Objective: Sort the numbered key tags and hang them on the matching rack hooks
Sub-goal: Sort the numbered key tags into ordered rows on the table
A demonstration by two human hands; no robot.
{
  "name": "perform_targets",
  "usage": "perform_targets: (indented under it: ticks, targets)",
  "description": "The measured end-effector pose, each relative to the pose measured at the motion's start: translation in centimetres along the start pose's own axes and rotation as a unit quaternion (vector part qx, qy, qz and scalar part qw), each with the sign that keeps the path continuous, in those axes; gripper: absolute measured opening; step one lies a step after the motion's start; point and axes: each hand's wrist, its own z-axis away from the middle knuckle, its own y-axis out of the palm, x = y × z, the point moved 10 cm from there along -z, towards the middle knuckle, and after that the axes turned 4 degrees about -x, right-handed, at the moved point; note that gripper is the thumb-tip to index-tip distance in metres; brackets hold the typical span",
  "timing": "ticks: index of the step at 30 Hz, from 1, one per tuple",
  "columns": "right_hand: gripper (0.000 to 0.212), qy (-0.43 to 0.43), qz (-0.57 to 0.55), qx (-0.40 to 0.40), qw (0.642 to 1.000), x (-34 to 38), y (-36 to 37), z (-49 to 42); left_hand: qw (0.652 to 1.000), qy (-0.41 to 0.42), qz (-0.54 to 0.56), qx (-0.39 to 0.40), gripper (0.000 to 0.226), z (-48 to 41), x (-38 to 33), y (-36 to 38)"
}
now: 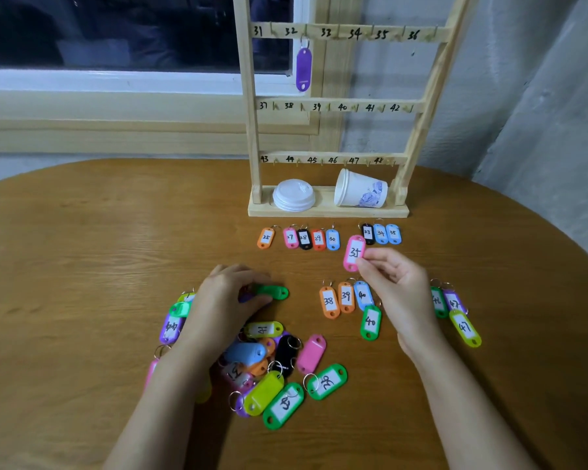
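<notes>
Just one purple tag [303,69] hangs, twelve o'clock; our right grip [398,283] pinches pink tag 35 [353,252], left grip [231,300] clasps a green tag [275,292].

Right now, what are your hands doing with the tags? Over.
Right hand pinches pink plastic key tag. Left hand grips green plastic key tag by pile. White paper cup leans on wooden rack base.

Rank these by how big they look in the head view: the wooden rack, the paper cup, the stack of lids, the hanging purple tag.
1. wooden rack, by far the largest
2. paper cup
3. stack of lids, only slightly smaller than the cup
4. purple tag, smallest
</notes>
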Motion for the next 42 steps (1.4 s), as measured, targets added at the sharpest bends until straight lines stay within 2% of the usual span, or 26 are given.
perform_targets:
  ticks: [6,13,17,20,24,27,28,33,38,42]
  targets:
    - [0.014,0.01,0.017,0.002,1.0,-0.3,0.1,0.0,0.999,-0.023,0.02,-0.016,0.034,0.0,0.4,-0.5]
    - [0.015,0.015,0.031,0.001,0.999,-0.5,0.1,0.2,0.998,0.007,0.017,-0.054,0.025,0.1,-0.1,-1.3]
    - [0.014,0.017,0.03,0.003,0.999,-0.6,0.1,0.2,0.994,-0.008,0.059,-0.09,0.021,0.1,0.2,-2.2]
    - [0.014,0.009,0.025,0.005,1.0,-0.3,0.2,0.2,0.991,-0.007,0.106,-0.084,0.013,-0.1,-0.4,-2.2]
    - [0.013,0.0,0.018,0.005,1.0,0.3,0.0,0.0,0.98,-0.037,0.169,-0.102,0.02,-0.1,-0.9,-2.7]
    - [0.012,-0.004,0.023,-0.021,1.0,1.4,-1.8,-1.0,0.97,-0.06,0.193,-0.137,0.003,-0.2,-0.2,-3.0]
    - [0.012,-0.004,0.031,-0.026,0.999,1.6,-2.5,-1.6,0.969,-0.067,0.191,-0.141,0.011,-0.3,0.1,-3.0]
    - [0.011,0.023,0.156,-0.053,0.986,0.5,-6.5,-5.3,0.965,-0.074,0.211,-0.139,0.044,-0.5,0.2,-2.6]
    - [0.009,0.081,0.322,-0.039,0.943,-2.3,-7.8,-7.9,0.965,-0.068,0.209,-0.141,0.038,-0.4,-0.1,-2.5]
    - [0.007,0.099,0.371,-0.017,0.923,-3.3,-7.1,-8.4,0.969,-0.066,0.189,-0.143,0.034,-0.3,-0.1,-2.6]
